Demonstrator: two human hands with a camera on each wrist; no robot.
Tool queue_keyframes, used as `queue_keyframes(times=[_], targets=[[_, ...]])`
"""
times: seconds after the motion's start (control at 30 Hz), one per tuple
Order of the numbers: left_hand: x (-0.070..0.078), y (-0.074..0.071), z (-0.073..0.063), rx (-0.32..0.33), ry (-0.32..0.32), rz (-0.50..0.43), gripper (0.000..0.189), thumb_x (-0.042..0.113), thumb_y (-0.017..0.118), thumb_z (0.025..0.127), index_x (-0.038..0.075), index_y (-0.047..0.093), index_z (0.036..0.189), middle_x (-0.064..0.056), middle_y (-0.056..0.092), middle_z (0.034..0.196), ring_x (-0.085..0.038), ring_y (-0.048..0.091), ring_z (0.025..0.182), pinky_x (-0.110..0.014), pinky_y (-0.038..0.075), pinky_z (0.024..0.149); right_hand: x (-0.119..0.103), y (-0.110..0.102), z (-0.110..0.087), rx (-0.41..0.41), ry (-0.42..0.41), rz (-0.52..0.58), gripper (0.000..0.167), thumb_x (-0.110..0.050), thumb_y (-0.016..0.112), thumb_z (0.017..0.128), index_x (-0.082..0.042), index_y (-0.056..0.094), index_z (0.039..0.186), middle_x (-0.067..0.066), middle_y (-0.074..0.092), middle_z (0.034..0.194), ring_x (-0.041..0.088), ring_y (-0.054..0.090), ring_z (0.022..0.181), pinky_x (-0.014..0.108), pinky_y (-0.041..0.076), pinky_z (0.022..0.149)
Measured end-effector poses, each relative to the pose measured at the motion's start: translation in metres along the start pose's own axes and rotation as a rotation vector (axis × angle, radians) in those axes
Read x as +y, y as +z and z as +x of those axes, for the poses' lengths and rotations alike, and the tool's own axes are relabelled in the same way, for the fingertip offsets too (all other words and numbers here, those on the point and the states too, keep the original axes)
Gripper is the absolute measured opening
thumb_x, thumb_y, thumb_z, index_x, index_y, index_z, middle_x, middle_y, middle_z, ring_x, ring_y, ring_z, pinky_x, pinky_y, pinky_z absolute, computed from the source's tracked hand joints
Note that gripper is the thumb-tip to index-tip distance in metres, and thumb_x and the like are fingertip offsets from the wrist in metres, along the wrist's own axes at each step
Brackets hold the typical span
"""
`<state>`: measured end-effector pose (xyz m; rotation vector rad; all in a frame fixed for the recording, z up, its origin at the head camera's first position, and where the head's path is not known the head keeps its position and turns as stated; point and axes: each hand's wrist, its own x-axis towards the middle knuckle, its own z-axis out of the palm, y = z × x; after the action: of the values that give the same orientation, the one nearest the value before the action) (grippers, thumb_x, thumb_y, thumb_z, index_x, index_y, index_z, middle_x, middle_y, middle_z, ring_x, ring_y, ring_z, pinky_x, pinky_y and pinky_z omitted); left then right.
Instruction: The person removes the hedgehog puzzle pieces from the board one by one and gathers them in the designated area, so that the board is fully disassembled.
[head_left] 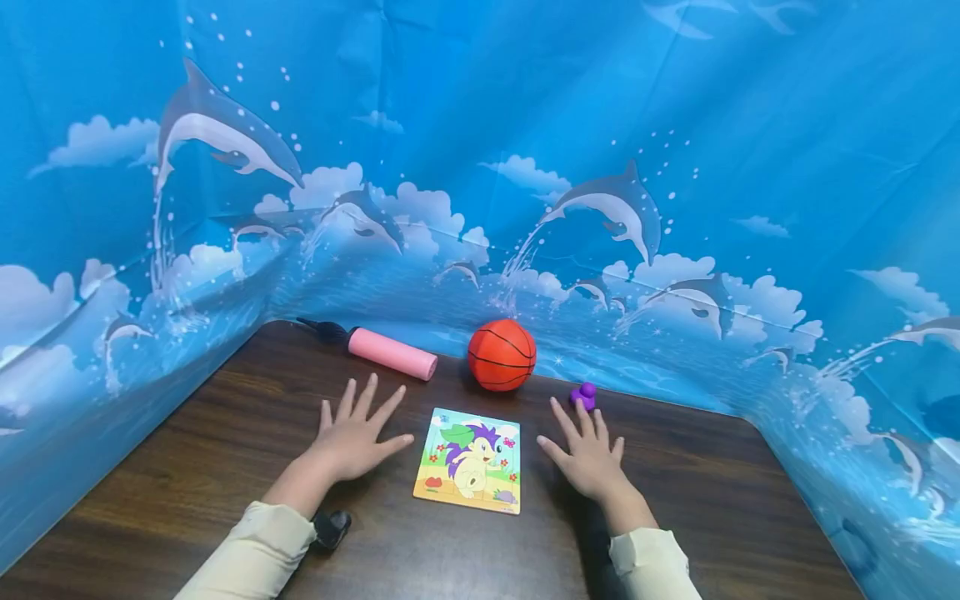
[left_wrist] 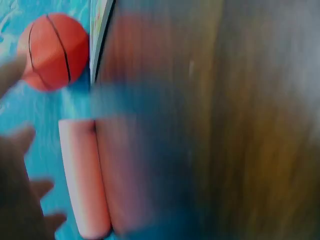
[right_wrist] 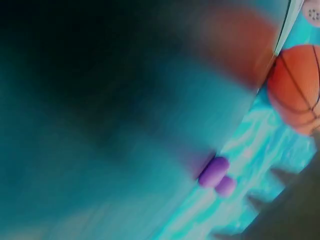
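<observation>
My left hand is held with fingers spread, left of a square picture puzzle showing a purple-haired hedgehog. On the puzzle's other side is my right hand, its fingers also spread, with the fingertips close to a small purple toy. Neither hand holds anything; whether they touch the table I cannot tell. Behind the puzzle sits a small orange-red basketball. A pink hand pump with a black nozzle lies beyond my left fingertips. The left wrist view shows the pump and ball; the right wrist view shows the purple toy.
Everything lies on a dark brown wooden table. A blue dolphin-print cloth hangs along its back and sides, close behind the ball and pump. A black wrist device sits at my left cuff.
</observation>
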<state>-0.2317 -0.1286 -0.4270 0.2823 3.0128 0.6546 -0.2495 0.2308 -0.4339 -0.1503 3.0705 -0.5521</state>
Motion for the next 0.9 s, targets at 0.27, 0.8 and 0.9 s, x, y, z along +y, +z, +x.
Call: queue_keyframes(times=[0.27,0.8,0.9], targets=[[0.042,0.016,-0.014,-0.279,0.381,-0.081,0.065,0.059,0.055,0.094,0.02,0.051,0.147,-0.005,0.033,0.16,-0.033,0.018,0.15,-0.064,0.012,0.116,-0.064,0.014,0.032,-0.044,-0.393,0.062,0.054,-0.033,0.061,0.099,-0.03,0.044,0.151,0.0,0.043,0.154,0.028,0.041,0.14,0.06,0.031,0.111],[0.057,0.026,-0.018,-0.352,0.486,-0.009,0.067,0.057,0.054,0.095,0.012,0.054,0.144,-0.003,0.04,0.156,-0.023,0.033,0.145,-0.045,0.028,0.117,-0.129,0.035,0.055,-0.249,-0.282,0.039,0.046,-0.026,0.084,0.08,-0.022,0.07,0.124,0.008,0.047,0.107,0.018,0.054,0.089,0.041,0.053,0.089],[0.056,0.024,-0.015,-0.385,0.47,-0.028,0.067,0.057,0.057,0.094,0.012,0.053,0.144,-0.001,0.039,0.157,-0.022,0.032,0.145,-0.043,0.03,0.116,-0.13,0.033,0.058,-0.249,-0.277,0.074,0.041,-0.022,0.085,0.079,-0.02,0.072,0.118,0.009,0.048,0.108,0.02,0.054,0.091,0.043,0.053,0.09]])
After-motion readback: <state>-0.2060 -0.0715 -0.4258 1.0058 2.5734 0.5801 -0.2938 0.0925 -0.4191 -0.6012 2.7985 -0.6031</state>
